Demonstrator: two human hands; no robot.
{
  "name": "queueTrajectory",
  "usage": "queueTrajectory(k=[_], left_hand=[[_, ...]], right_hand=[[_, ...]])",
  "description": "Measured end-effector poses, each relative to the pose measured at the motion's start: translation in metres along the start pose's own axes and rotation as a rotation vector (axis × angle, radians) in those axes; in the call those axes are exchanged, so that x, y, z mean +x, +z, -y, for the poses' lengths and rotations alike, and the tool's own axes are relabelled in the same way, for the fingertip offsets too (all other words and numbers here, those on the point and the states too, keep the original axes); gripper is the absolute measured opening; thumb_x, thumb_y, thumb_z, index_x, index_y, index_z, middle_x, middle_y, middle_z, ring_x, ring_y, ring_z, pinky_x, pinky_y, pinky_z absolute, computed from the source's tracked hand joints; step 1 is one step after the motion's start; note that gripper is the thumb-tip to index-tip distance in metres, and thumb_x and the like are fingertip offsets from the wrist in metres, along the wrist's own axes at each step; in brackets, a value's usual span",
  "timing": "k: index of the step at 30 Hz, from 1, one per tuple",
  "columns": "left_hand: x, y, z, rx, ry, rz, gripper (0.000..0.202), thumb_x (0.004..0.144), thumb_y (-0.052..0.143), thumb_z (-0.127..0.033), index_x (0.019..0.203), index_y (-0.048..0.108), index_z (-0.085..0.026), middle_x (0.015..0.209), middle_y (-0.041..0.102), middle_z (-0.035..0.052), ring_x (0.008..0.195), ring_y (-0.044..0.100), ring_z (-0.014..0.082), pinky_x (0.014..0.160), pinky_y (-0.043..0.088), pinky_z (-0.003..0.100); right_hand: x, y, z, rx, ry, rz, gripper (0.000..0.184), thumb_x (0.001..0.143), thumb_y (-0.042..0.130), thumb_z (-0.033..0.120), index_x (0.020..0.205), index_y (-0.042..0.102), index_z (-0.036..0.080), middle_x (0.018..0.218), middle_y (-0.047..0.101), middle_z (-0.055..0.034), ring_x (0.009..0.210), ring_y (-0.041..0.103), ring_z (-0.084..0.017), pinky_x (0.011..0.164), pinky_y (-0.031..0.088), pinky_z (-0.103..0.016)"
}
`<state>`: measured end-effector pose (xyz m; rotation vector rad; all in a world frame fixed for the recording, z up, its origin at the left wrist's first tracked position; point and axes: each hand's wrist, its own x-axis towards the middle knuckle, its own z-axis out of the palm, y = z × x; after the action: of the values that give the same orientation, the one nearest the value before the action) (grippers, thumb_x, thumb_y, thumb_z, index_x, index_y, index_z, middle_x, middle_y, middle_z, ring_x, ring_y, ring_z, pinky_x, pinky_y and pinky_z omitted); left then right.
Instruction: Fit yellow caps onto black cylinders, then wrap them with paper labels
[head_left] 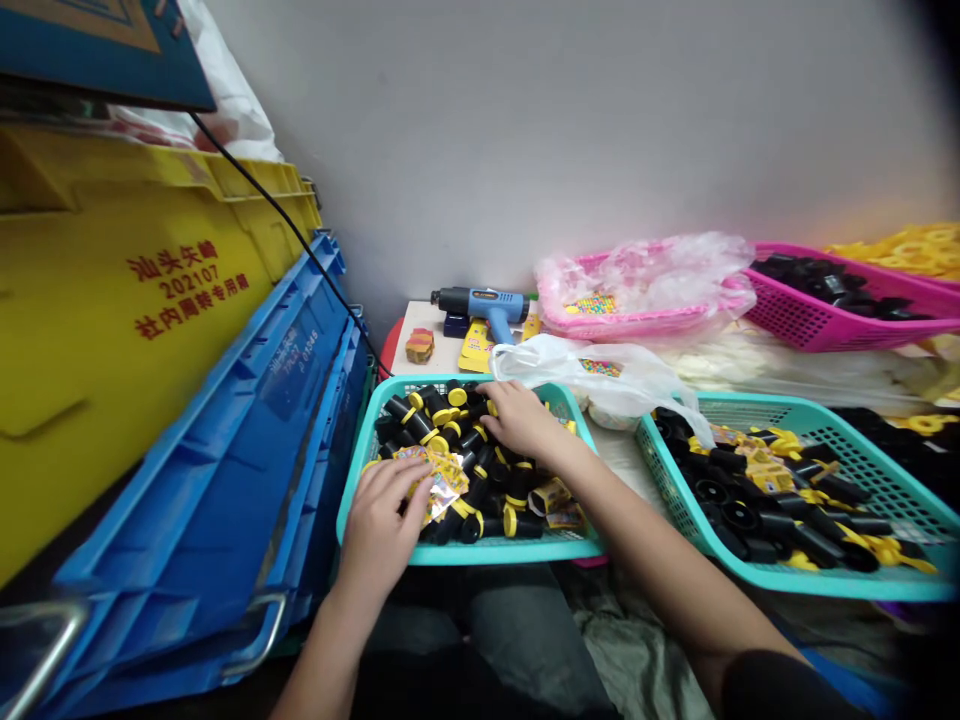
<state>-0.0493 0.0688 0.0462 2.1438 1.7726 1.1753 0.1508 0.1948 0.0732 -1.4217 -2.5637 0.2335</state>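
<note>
A turquoise basket point(517, 552) stands in front of me, full of black plastic tubes point(411, 422) with yellow rings or caps. On top of the tubes at its left front lies a pile of printed yellow labels point(442, 478), some with a shiny surface. My left hand point(384, 515) rests at the left edge of this pile, fingers curved loosely and the thumb apart. Towards the back of the basket my right hand point(521, 420) reaches down among the tubes, its fingers and thumb apart. Its fingertips touch the black tubes, and I see nothing lifted in it.
Another turquoise basket point(750, 400) with black and yellow parts stands right. Behind are a blue heat gun point(487, 305), a rubber-banded bundle point(420, 346), a white plastic bag point(600, 370) and pink baskets point(795, 310). Yellow point(90, 330) and blue crates point(195, 500) are stacked left, a black cable point(285, 215) hanging across.
</note>
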Motion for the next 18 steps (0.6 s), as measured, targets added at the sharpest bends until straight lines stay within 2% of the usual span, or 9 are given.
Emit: queueTrajectory(k=[2, 4, 7, 11, 14, 16, 18], left_hand=[[-0.004, -0.002, 0.009, 0.153, -0.08, 0.025, 0.03, 0.085, 0.06, -0.034, 0.113, 0.067, -0.024, 0.111, 0.068, 0.0094, 0.106, 0.057, 0.0291, 0.095, 0.043, 0.046], [-0.006, -0.003, 0.012, 0.257, -0.161, 0.07, 0.038, 0.085, 0.06, -0.039, 0.12, 0.064, -0.024, 0.116, 0.065, 0.0114, 0.109, 0.053, 0.0318, 0.093, 0.043, 0.048], [-0.003, -0.004, 0.015, 0.237, -0.163, 0.116, 0.035, 0.091, 0.051, -0.039, 0.119, 0.065, -0.023, 0.113, 0.065, 0.0109, 0.105, 0.054, 0.0297, 0.089, 0.044, 0.045], [0.006, -0.004, 0.024, 0.164, -0.101, 0.116, 0.026, 0.087, 0.057, -0.035, 0.104, 0.072, -0.022, 0.095, 0.07, 0.0068, 0.092, 0.058, 0.0249, 0.083, 0.046, 0.038], [0.01, -0.003, 0.027, 0.109, -0.092, 0.135, 0.014, 0.083, 0.061, -0.026, 0.086, 0.075, -0.023, 0.082, 0.07, 0.0037, 0.083, 0.06, 0.022, 0.077, 0.047, 0.035], [0.011, -0.003, 0.024, 0.034, -0.098, 0.092, 0.012, 0.081, 0.062, -0.023, 0.081, 0.074, -0.023, 0.084, 0.069, 0.0033, 0.084, 0.062, 0.0208, 0.078, 0.049, 0.035], [0.011, -0.003, 0.014, -0.078, -0.113, -0.012, 0.013, 0.081, 0.062, -0.023, 0.081, 0.074, -0.023, 0.091, 0.068, 0.0044, 0.09, 0.063, 0.0206, 0.083, 0.051, 0.035]], right_hand=[[0.014, 0.006, 0.002, -0.054, -0.047, 0.083, 0.036, 0.086, 0.054, 0.014, 0.122, 0.056, 0.013, 0.121, 0.061, -0.016, 0.112, 0.051, -0.03, 0.092, 0.04, -0.042], [0.019, 0.009, 0.002, -0.067, -0.049, 0.109, 0.031, 0.084, 0.055, 0.012, 0.114, 0.062, 0.012, 0.114, 0.062, -0.0171, 0.11, 0.052, -0.031, 0.091, 0.04, -0.043], [0.009, 0.003, -0.002, -0.023, -0.038, 0.096, 0.027, 0.085, 0.057, 0.018, 0.111, 0.064, 0.012, 0.111, 0.063, -0.0168, 0.108, 0.055, -0.029, 0.093, 0.041, -0.041], [-0.03, -0.014, -0.003, 0.415, -0.02, -0.018, 0.029, 0.089, 0.055, 0.03, 0.114, 0.063, 0.018, 0.112, 0.063, -0.0103, 0.103, 0.059, -0.022, 0.094, 0.043, -0.037], [-0.065, -0.016, 0.002, 0.709, 0.003, -0.121, 0.028, 0.087, 0.057, 0.033, 0.111, 0.064, 0.022, 0.109, 0.063, -0.0075, 0.104, 0.058, -0.023, 0.094, 0.043, -0.04], [-0.084, -0.009, 0.007, 0.863, 0.062, -0.183, 0.022, 0.086, 0.056, 0.033, 0.104, 0.067, 0.025, 0.106, 0.064, -0.0064, 0.104, 0.057, -0.024, 0.092, 0.044, -0.039], [-0.097, 0.0, 0.013, 1.009, 0.147, -0.227, 0.019, 0.087, 0.052, 0.033, 0.089, 0.069, 0.024, 0.097, 0.065, -0.0053, 0.098, 0.058, -0.024, 0.086, 0.045, -0.036]])
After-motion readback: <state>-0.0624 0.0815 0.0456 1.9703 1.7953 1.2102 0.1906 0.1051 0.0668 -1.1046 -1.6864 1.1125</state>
